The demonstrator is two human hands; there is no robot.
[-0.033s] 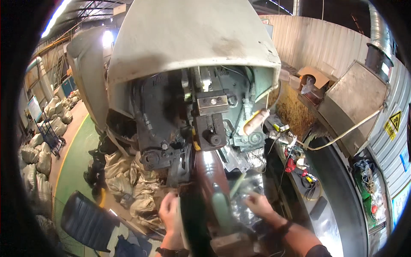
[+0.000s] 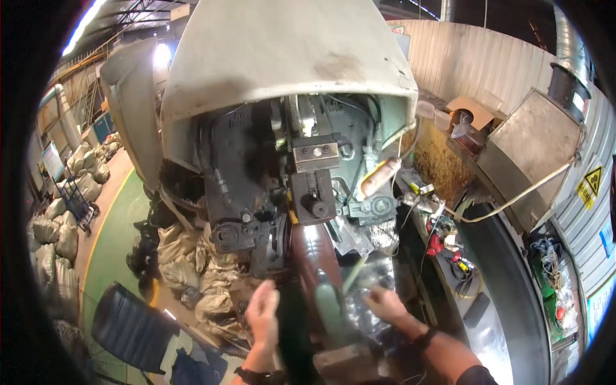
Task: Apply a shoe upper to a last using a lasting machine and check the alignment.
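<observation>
My left hand is raised beside a dark upright part, its fingers stretched upward and nothing visible in them. Across from it, my right hand has its fingers curled in; motion blur hides whether anything small is between them. A shiny brown, shoe-shaped piece points into the machine between my hands. Its near end carries a pale green part. A thin light-green strip slants up just above my right hand, and I cannot tell whether they touch.
A large cream hood overhangs the machine. A handle-like brown cylinder hangs at its right. Tools and cables lie on the side bench. Stuffed sacks and a black padded seat are at the left.
My left hand has opened, its fingers straightening, and the pale-edged piece beside it no longer shows. My right hand has barely shifted. The brown piece stays in place.
</observation>
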